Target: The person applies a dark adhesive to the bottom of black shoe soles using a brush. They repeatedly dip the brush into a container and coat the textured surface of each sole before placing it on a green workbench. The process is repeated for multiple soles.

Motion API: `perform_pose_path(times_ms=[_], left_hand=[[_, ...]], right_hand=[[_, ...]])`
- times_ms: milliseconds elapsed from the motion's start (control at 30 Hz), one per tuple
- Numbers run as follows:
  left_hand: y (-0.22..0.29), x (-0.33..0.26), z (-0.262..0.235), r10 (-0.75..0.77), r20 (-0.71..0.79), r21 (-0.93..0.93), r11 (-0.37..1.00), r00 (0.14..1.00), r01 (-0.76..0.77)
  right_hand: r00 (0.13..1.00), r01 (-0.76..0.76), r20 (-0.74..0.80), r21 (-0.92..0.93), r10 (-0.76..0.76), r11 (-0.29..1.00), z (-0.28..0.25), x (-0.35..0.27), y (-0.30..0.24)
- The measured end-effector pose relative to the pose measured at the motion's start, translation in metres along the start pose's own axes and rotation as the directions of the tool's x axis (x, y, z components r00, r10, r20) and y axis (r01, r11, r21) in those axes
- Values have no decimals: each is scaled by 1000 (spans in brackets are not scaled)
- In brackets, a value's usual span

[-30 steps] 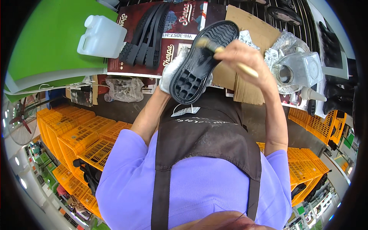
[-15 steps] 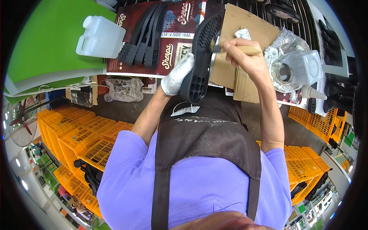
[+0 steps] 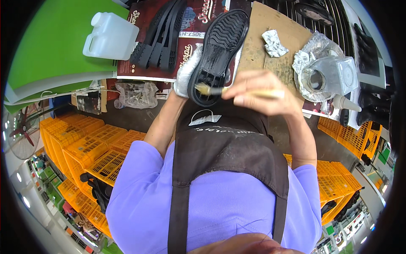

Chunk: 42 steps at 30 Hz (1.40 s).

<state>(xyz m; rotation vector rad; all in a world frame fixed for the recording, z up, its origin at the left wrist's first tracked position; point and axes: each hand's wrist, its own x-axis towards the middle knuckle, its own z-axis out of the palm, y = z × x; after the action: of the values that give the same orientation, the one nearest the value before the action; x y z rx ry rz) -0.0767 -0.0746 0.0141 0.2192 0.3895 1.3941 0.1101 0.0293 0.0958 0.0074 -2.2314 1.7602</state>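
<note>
My left hand [image 3: 184, 77], in a white glove, grips a black shoe sole [image 3: 215, 51] from its left side and underneath. The sole lies with its wavy inner ribbing facing up and its heel end towards me. Its middle and heel look wet and shiny. My right hand [image 3: 265, 80], bare, is closed round the pale handle of a brush [image 3: 204, 89]. The light bristles touch the hollow heel part of the sole. Left of it, several more black soles [image 3: 158, 40] are stacked on a dark red printed box sheet [image 3: 127, 70].
A translucent white jug [image 3: 112, 37] stands by the green surface [image 3: 50, 46]. Right of the sole, crumpled paper [image 3: 275, 44] lies on cardboard [image 3: 259, 55]. Beyond are a clear plastic container [image 3: 341, 73] and a white nozzle [image 3: 347, 103]. Orange crates [image 3: 91, 146] stand below on both sides.
The sole has turned from standing on edge to facing up. The brush has moved from its right edge, near the middle, down to the heel. My left hand has shifted beneath the sole.
</note>
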Motion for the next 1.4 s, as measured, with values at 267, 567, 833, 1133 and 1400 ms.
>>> perform_pose_path(times_ms=[267, 567, 833, 1133, 1400], left_hand=[[-5, -1, 9, -87, -194, -94, 993, 977, 70], [0, 0, 4, -5, -39, 130, 992, 999, 10], [4, 6, 1, 51, -39, 167, 985, 998, -44], [4, 10, 7, 67, -78, 146, 988, 995, -55], [13, 4, 21, -176, 35, -151, 972, 984, 180]], right_hand=[[835, -260, -543, -533, -90, 805, -40, 1, 49], [888, -304, -374, -45, 266, 952, -18, 2, -4], [916, -313, -283, -60, 285, 948, 3, -2, -17], [960, -250, -123, 34, 253, 968, -1, -10, -18], [998, 36, 58, -189, -26, 981, -30, -2, -6]])
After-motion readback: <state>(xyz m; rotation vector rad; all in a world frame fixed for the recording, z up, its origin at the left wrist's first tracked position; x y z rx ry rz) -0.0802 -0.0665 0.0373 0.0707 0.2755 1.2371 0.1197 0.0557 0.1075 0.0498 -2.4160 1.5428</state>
